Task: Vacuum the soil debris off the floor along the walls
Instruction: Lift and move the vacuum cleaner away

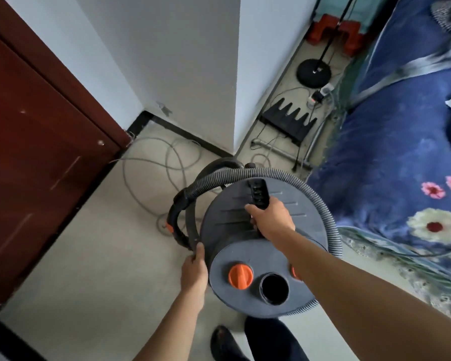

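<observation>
The right hand [271, 220] is closed round the black ribbed handle [258, 190] on the lid of the grey drum vacuum [229, 212], fingers wrapped under it and the thumb across the near side. Its forearm reaches forward in a straight line from the lower right. The vacuum lies directly under this hand and is tipped, so that its flat end faces the camera. The left hand [194, 269] sits just left of and nearer than the right. It grips a dark curved edge on the vacuum's left side with the thumb pointing up along it, and its forearm rises from the bottom centre. On the flat end between the two forearms are an orange cap [240, 276] and, touching it on the right, an open round port [274, 287], dark inside. A ribbed grey hose [310, 190] arches over the drum beyond the right hand and runs down its right side. On the left it ends in a black curved grip [176, 217] with an orange button. Beyond the hands a grey cable [151, 162] loops on the pale floor [102, 256] by the white wall corner [193, 74]. A brown door [37, 152] stands far left of the left hand. Right of the right hand is a bed [388, 165] with a blue flowered cover. Further beyond it are a black toothed rack [289, 123], a round black stand base [314, 72] and a red stool [331, 32]. A dark shoe [224, 342] shows below the left forearm.
</observation>
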